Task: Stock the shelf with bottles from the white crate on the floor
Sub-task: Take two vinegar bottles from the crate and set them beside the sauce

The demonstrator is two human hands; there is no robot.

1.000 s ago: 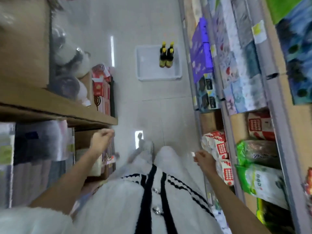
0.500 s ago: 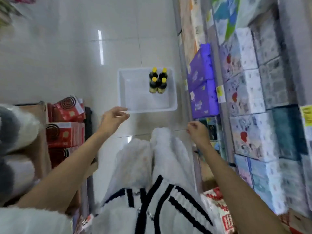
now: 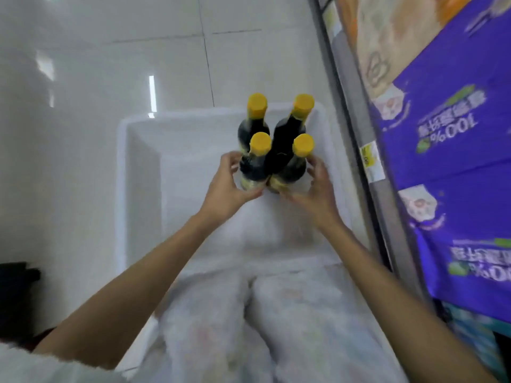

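Several dark bottles with yellow caps stand clustered at the far right of the white crate [image 3: 138, 189] on the floor. My left hand [image 3: 225, 185] curls around the near left bottle [image 3: 255, 164], fingers on its lower body. My right hand [image 3: 318, 189] wraps the near right bottle [image 3: 294, 167] from the right side. Behind them stand two more bottles, the far left bottle [image 3: 253, 120] and the far right bottle [image 3: 293, 125]. All bottles are upright in the crate.
A shelf upright [image 3: 356, 150] runs along the right, with purple tissue packs [image 3: 448, 139] stacked on it and a yellow price tag [image 3: 370, 158] on the rail. My white trousers [image 3: 249, 322] cover the crate's near edge. Glossy white floor tiles [image 3: 69, 134] lie to the left.
I have bent down close to the crate. Both hands, free in the air before, have reached in and closed on the two near bottles.
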